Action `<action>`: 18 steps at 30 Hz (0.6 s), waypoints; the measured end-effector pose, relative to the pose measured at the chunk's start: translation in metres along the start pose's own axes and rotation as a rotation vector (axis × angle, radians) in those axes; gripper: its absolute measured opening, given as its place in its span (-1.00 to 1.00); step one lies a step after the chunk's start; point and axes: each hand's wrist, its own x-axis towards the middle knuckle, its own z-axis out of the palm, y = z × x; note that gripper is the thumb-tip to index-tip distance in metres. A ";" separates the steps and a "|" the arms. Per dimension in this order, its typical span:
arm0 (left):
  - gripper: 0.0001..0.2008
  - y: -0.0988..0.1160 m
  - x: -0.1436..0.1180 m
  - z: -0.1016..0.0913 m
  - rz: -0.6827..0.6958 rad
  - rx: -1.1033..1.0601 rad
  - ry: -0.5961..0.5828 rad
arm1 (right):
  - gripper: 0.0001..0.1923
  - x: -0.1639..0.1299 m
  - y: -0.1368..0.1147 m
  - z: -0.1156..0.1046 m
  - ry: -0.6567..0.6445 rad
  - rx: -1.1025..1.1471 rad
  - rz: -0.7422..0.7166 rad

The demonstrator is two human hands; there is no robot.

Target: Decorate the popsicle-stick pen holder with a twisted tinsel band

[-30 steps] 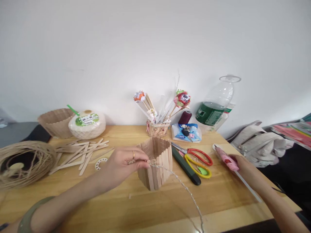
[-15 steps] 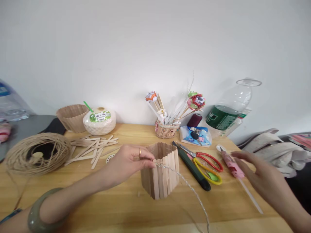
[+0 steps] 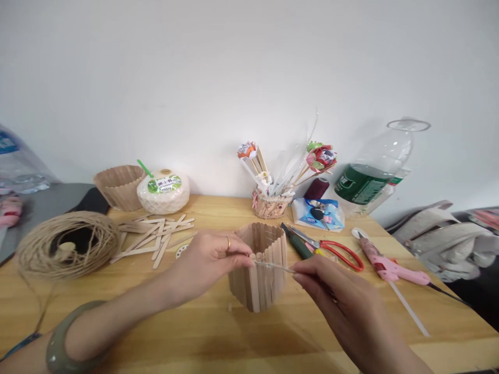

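A cup of wooden craft sticks point(image 3: 257, 291) stands in front of me at the middle of the table. With thumb and forefinger, my left hand point(image 3: 210, 262) pinches its near rim at the left, where one end of a twine point(image 3: 270, 265) meets the sticks. This pale, twisted twine runs taut along the outside, just under the rim. At its other side my right hand point(image 3: 343, 291) grips it between thumb and forefinger. The twine's loose length past the right hand is mostly hidden.
Scissors point(image 3: 343, 254), a dark green utility knife point(image 3: 300, 249) and a pink glue gun point(image 3: 390, 268) lie right. Left are a twine coil point(image 3: 97, 244), loose craft sticks point(image 3: 159, 234), a second cup point(image 3: 119, 189) and a coconut point(image 3: 167, 200). Behind stand a flower basket point(image 3: 271, 205) and a bottle point(image 3: 374, 176).
My right hand has moved left from beside the glue gun to the cup and taken hold of the twine, which was hanging in a curve and is now pulled straight. My left hand keeps its pinch.
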 end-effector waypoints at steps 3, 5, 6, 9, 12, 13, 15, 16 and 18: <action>-0.90 -0.002 -0.001 0.000 0.034 0.047 0.003 | -0.82 0.004 -0.006 -0.004 0.062 -0.090 -0.067; -0.90 -0.002 -0.002 0.000 0.037 0.070 0.000 | -0.83 0.005 -0.007 -0.006 0.054 -0.106 -0.072; -0.90 -0.001 -0.003 0.000 0.033 0.076 -0.005 | -0.84 0.005 -0.007 -0.006 0.043 -0.097 -0.063; -0.90 0.000 -0.003 -0.001 0.014 0.075 -0.019 | -0.85 0.005 -0.005 -0.007 0.010 -0.040 -0.003; -0.90 0.002 -0.003 -0.002 0.006 0.056 -0.030 | -0.83 0.006 -0.002 -0.008 -0.034 0.003 0.062; -0.89 0.003 -0.003 -0.002 0.005 0.048 -0.036 | -0.82 0.006 -0.001 -0.008 -0.049 0.011 0.084; -0.89 0.004 -0.004 -0.003 0.007 0.035 -0.052 | -0.80 0.007 0.000 -0.008 -0.079 0.022 0.122; -0.89 0.004 -0.005 -0.003 0.012 0.030 -0.060 | -0.79 0.007 0.000 -0.008 -0.090 0.023 0.141; -0.89 0.004 -0.006 -0.004 0.030 0.019 -0.072 | -0.77 0.007 0.001 -0.007 -0.109 0.026 0.174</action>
